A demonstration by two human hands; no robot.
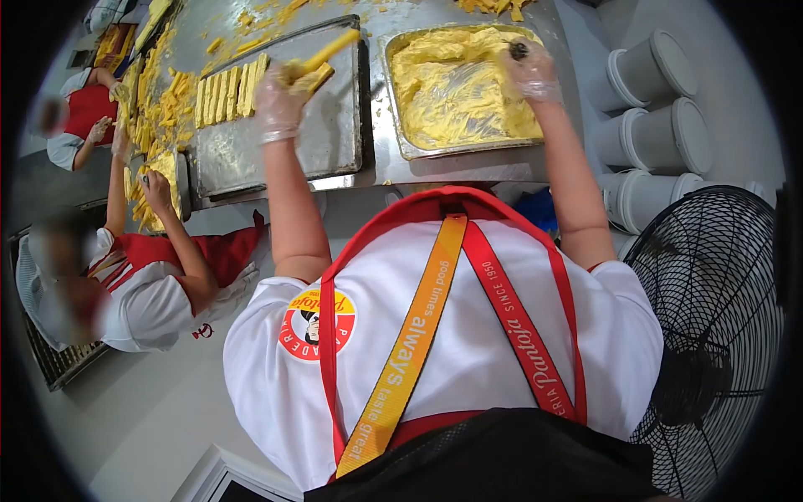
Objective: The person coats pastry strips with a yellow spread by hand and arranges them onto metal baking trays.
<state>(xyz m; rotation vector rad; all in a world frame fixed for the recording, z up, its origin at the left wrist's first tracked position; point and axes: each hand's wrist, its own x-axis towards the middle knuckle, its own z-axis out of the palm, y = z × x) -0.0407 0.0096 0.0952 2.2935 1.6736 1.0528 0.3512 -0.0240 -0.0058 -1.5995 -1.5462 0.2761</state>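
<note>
My left hand [278, 99], in a clear plastic glove, is closed on a yellow stick [333, 50] that looks like cake or pastry. A second yellow piece [315, 81] shows just below it. This hand is over a metal baking tray [276, 155], to the right of a row of yellow sticks [231, 94]. My right hand [533, 71], also gloved, is closed at the right side of a rectangular metal pan [468, 149] of yellow cream [456, 88]. A dark, round handle end [519, 52] pokes out of the fist; the rest of that tool is hidden.
Loose yellow sticks [171, 105] and crumbs lie on the steel table [376, 171]. At the left, one co-worker [159, 276] handles sticks at another tray [171, 180]; a second [88, 117] stands beyond. White buckets [661, 67] and a black fan [707, 309] are at my right.
</note>
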